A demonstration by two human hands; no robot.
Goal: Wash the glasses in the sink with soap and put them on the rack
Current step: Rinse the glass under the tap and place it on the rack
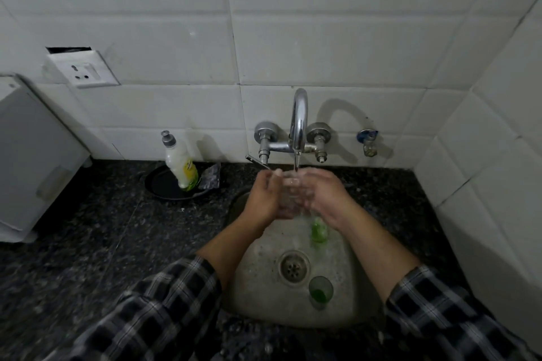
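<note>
Holding a clear glass (289,193) right under the running tap (298,120), both hands are wrapped around it: left hand (265,198) and right hand (324,198) with fingers clamped on its sides, over the sink (258,267). Two green-bottomed glasses sit in the basin, one (318,230) behind the drain (294,266), one (320,291) in front. Soap bottle (180,163) stands on a black plate (164,186) on the table (102,228).
</note>
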